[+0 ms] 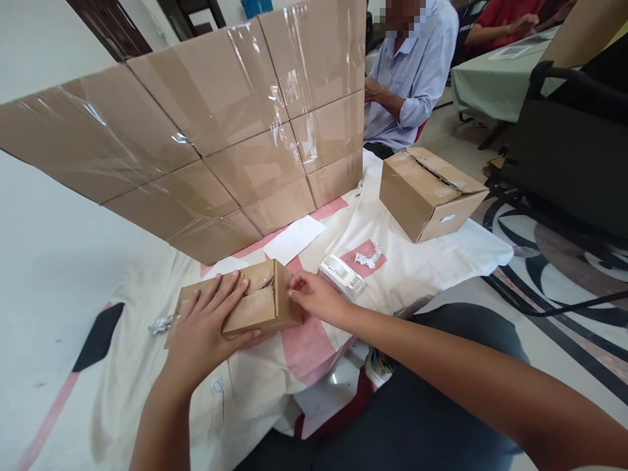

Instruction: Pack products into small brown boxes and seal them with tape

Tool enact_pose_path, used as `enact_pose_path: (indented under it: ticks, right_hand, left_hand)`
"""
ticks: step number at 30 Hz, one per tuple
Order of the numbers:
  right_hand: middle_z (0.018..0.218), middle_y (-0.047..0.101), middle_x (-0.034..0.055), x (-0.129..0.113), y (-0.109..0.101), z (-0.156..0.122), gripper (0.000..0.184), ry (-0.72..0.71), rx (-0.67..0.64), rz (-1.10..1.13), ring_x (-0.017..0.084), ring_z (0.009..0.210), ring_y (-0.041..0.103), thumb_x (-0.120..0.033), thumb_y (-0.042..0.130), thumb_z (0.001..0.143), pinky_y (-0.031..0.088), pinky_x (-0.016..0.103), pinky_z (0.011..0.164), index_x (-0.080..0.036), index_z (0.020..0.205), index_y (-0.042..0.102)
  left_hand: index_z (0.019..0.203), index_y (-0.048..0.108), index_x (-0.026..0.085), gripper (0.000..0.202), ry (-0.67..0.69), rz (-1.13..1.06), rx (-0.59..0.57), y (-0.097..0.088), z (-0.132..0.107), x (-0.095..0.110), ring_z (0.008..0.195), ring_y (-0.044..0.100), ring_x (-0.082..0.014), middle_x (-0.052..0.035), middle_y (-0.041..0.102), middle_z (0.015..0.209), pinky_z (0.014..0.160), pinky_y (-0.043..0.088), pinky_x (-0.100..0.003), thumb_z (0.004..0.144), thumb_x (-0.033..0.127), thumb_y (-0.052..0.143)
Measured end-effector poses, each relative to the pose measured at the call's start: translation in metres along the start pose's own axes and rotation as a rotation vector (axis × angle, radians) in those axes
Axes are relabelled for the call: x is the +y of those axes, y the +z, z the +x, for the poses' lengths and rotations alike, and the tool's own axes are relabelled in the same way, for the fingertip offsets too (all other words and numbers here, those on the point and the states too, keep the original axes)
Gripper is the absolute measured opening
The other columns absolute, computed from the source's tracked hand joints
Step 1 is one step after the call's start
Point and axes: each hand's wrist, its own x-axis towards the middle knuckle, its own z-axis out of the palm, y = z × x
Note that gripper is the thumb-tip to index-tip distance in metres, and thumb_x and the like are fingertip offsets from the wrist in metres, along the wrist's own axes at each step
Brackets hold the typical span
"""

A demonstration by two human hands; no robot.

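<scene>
- Silvery scrap point(159, 324) lay crumpled on the cloth point(98, 392), just at 9 o'clock of the small box point(260, 313).
- Left hand point(206, 327) lay flat on top of the small box, fingers spread. Its grip was fully open and clasped nothing, with the palm pressed on the lid and the thumb along the near side.
- Taped cardboard wall point(196, 144) stood tilted at 12 o'clock of the small box, glossy tape over its seams.
- The small box lay low and centre on the cloth, partly on a pink stripe, with its top flaps folded down and dented in the middle.
- White sheet point(294, 239) lay flat at 12 o'clock of the small box, near the wall's foot.
- Right hand point(314, 294) was at the box's 3 o'clock end. Its grip was nearly closed, thumb and fingertips pinched on the end flap's edge; whether anything else sat between them I could not tell.
- White dispenser point(342, 275) sat just at 2 o'clock of the right hand.
- Second crumpled scrap point(369, 257) lay at 1 o'clock of the dispenser.
- Larger box point(426, 193) stood well apart at 2 o'clock, with its flaps slightly lifted.
- Another person's pale blue sleeve point(417, 98) showed at 12 o'clock of the larger box.
</scene>
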Motion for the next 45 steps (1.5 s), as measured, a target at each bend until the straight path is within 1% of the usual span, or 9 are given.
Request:
enact_pose_path:
  ticks: [4,7,12,18,24,32,41,43,45]
  right_hand:
    - [0.073,0.055,-0.0062,0.004,0.001,-0.001,0.025,0.082,0.053,-0.004,0.012,0.071,0.054,-0.028,0.077,0.081,0.039,0.024,0.066,-0.021,0.087,0.054]
    - [0.064,0.051,-0.006,0.007,0.006,-0.001,0.029,0.182,0.038,0.029,0.01,0.055,0.047,-0.035,0.067,0.091,0.033,0.023,0.053,-0.021,0.075,0.047]
    - [0.064,0.055,-0.0055,0.005,0.009,-0.002,0.036,0.321,-0.029,0.111,0.007,0.041,0.043,-0.047,0.058,0.097,0.023,0.022,0.039,-0.022,0.076,0.042]
    - [0.064,0.052,-0.0061,0.002,0.007,-0.004,0.042,0.353,-0.073,0.16,0.007,0.042,0.044,-0.058,0.063,0.091,0.02,0.02,0.037,-0.023,0.079,0.043]
    - [0.057,0.046,-0.0055,0.009,0.007,-0.004,0.051,0.361,-0.099,0.167,0.008,0.043,0.041,-0.069,0.056,0.092,0.019,0.02,0.037,-0.021,0.075,0.049]
    - [0.051,0.043,-0.0085,0.01,0.009,-0.018,0.045,0.344,-0.131,0.186,0.008,0.045,0.036,-0.061,0.063,0.091,0.021,0.019,0.042,-0.023,0.077,0.043]
    - [0.057,0.039,-0.0075,0.008,0.01,-0.005,0.051,0.34,-0.102,0.122,0.008,0.041,0.031,-0.071,0.054,0.091,0.018,0.022,0.039,-0.023,0.075,0.045]
    - [0.06,0.041,-0.0068,0.006,0.01,-0.005,0.047,0.318,-0.094,0.097,0.008,0.042,0.032,-0.068,0.052,0.092,0.021,0.023,0.04,-0.023,0.078,0.046]
    - [0.071,0.051,-0.003,0.003,0.008,-0.005,0.037,0.275,-0.054,0.052,0.01,0.049,0.043,-0.058,0.058,0.091,0.031,0.024,0.044,-0.022,0.088,0.052]
  left_hand:
    - [0.161,0.025,0.032,0.086,0.0,0.016,-0.009,0.001,0.001,-0.001,0.15,0.035,-0.0389,-0.0065,0.039,0.164,0.115,0.034,-0.057,0.09,0.074,0.049]
    - [0.161,0.025,0.032,0.088,-0.013,0.016,-0.02,0.002,0.001,-0.002,0.15,0.036,-0.0395,-0.0062,0.038,0.164,0.116,0.033,-0.056,0.088,0.071,0.055]
    - [0.161,0.027,0.033,0.089,-0.051,-0.027,-0.035,0.001,0.001,0.0,0.152,0.033,-0.0376,-0.006,0.039,0.164,0.119,0.029,-0.055,0.087,0.071,0.058]
    - [0.162,0.025,0.033,0.09,-0.065,-0.032,-0.064,-0.001,0.002,0.001,0.153,0.031,-0.0375,-0.0055,0.037,0.165,0.119,0.03,-0.055,0.087,0.069,0.06]
    - [0.161,0.027,0.033,0.089,-0.051,-0.031,-0.05,0.0,0.003,-0.002,0.152,0.033,-0.0378,-0.0046,0.037,0.165,0.118,0.032,-0.056,0.086,0.068,0.061]
    - [0.161,0.025,0.035,0.088,-0.041,-0.024,-0.054,0.0,0.004,-0.002,0.152,0.032,-0.0376,-0.0043,0.038,0.164,0.117,0.032,-0.058,0.088,0.072,0.056]
    - [0.161,0.026,0.035,0.09,-0.055,-0.028,-0.068,0.001,0.003,-0.004,0.152,0.032,-0.0379,-0.0041,0.037,0.165,0.118,0.032,-0.057,0.086,0.067,0.062]
    - [0.161,0.026,0.035,0.089,-0.059,-0.022,-0.069,0.001,0.003,-0.004,0.152,0.033,-0.0383,-0.0039,0.037,0.165,0.117,0.033,-0.058,0.087,0.067,0.062]
    - [0.161,0.026,0.035,0.088,-0.063,-0.019,-0.064,0.002,0.004,-0.003,0.152,0.033,-0.0385,-0.004,0.037,0.165,0.117,0.033,-0.058,0.087,0.066,0.061]
